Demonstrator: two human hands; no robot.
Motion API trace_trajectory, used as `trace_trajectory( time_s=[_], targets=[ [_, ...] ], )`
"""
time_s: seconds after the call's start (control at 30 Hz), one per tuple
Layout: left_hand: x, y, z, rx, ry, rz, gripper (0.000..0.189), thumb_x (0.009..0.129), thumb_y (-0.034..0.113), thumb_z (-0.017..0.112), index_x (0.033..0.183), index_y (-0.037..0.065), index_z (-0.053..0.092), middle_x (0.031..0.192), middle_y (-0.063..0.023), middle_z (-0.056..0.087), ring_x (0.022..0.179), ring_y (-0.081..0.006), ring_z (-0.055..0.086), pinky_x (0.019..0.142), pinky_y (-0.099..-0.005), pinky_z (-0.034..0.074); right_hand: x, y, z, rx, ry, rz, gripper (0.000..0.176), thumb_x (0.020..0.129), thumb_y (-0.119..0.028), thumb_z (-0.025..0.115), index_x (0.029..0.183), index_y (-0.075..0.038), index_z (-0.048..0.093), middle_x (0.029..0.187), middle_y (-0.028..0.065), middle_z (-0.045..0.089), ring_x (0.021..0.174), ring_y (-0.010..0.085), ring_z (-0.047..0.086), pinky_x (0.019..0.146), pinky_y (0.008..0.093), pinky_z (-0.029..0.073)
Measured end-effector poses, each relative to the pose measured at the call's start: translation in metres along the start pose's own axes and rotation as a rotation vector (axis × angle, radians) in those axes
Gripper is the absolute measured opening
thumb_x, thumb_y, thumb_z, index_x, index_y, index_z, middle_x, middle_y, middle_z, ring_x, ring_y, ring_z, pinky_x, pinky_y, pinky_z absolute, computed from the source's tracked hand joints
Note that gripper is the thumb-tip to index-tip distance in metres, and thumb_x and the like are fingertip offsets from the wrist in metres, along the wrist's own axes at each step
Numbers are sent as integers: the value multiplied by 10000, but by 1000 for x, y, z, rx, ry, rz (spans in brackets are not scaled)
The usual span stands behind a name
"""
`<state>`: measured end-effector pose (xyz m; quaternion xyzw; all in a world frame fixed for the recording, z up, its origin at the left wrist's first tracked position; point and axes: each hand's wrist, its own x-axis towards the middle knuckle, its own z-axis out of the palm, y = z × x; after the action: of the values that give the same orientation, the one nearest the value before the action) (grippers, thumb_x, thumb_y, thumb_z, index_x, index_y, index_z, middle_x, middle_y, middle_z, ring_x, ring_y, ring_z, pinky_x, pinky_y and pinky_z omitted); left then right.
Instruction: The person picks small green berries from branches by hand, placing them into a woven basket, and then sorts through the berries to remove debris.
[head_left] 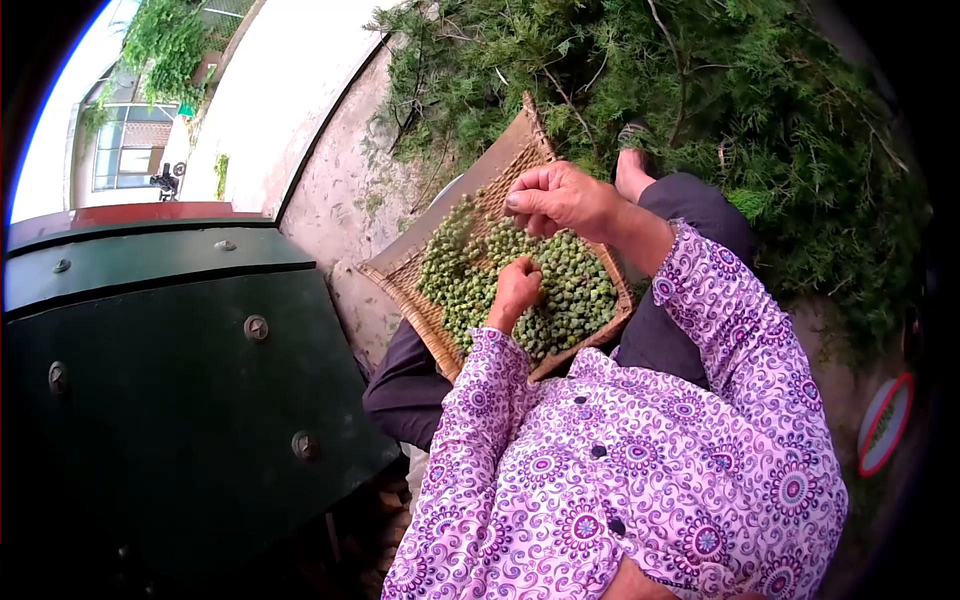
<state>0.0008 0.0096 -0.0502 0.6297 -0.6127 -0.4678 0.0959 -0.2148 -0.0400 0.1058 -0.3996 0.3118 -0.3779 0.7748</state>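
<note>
A heap of cut green branches (700, 90) fills the ground beyond the person's knees, and a dark green metal panel (170, 400) with round bolts stands on the left. A woven tray (400, 270) lies across the lap, one corner pointing away into the branches. A pile of small green pods (575, 295) covers the tray's middle and its near edge, leaving bare weave at the far corner and along the left edge. The right hand (562, 198) hangs above the tray's far half, fingertips pinched together; anything between them is too small to tell. The left hand (515, 288) rests on the pods, fingers curled down into the pile, their grip hidden.
</note>
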Motion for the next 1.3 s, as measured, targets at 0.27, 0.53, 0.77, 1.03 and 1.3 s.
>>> trace_trajectory(
  time_s=[0.27,0.53,0.77,1.03,1.3],
  targets=[
    [-64,41,-54,-730,-4,-60,33,832,88,553,826,59,538,646,21,503,518,-90,481,488,-239,435,9,33,1,-133,-34,86,160,798,-196,644,871,-61,602,732,-5,592,609,61,551,527,188,435],
    [-88,56,-39,-1132,24,-75,44,822,74,568,856,59,545,654,-13,543,529,-126,515,515,-287,468,8,76,31,-904,-152,-50,268,595,-165,678,810,-5,661,740,131,653,648,221,623,611,321,496],
    [-100,39,-7,-1209,67,-190,120,852,106,576,968,80,560,779,8,580,662,-96,559,570,-275,500,-4,107,28,-954,-193,114,189,663,-149,613,771,-3,665,631,136,626,572,187,617,531,322,491],
    [-113,36,-1,-1212,79,-159,252,874,126,564,1100,41,494,927,-47,584,776,-153,613,636,-306,541,-10,104,29,-394,-86,459,156,750,-110,582,833,19,608,661,85,631,559,143,614,478,250,489],
    [-115,38,-2,-1097,170,-114,156,834,36,567,983,-11,553,816,-42,601,615,-107,583,527,-218,497,-8,105,35,-460,-136,421,135,793,-107,564,827,17,605,645,62,617,556,123,611,466,237,484]
  ],
)
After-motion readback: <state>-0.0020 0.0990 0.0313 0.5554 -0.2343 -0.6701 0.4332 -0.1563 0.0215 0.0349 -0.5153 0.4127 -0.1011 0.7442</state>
